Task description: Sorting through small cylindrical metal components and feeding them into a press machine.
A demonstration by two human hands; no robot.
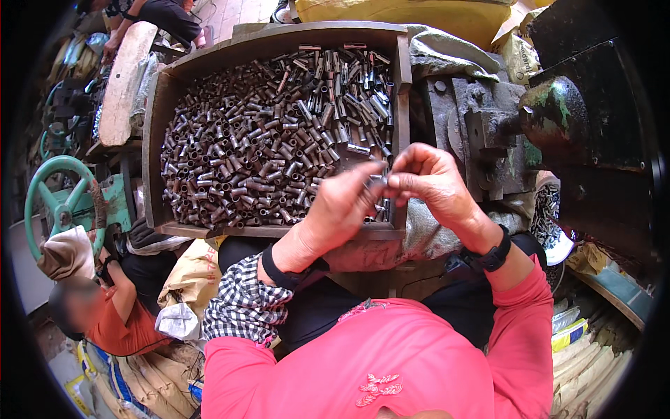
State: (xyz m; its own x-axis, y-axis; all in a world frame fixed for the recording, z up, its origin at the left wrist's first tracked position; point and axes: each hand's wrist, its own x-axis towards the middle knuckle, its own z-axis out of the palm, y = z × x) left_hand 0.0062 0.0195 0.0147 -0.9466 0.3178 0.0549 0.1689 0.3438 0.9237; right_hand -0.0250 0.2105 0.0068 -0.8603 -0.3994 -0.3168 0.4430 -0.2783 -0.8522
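Head view: a small metal piece is held between the two hands, above the near right corner of the wooden box. It is pinched at the tips of the right hand, whose thumb and forefinger are brought together on its right end. Its left side is met by the left hand, but those fingers are blurred, and whether they are closed on it cannot be told; its exact shape is blurred too. Most of the box is filled with short metal tubes, heaped from the left wall toward the middle, while longer metal pieces are gathered along the right wall, toward the far right corner. Beyond that wall, a grey sack and a dark metal machine are seen.
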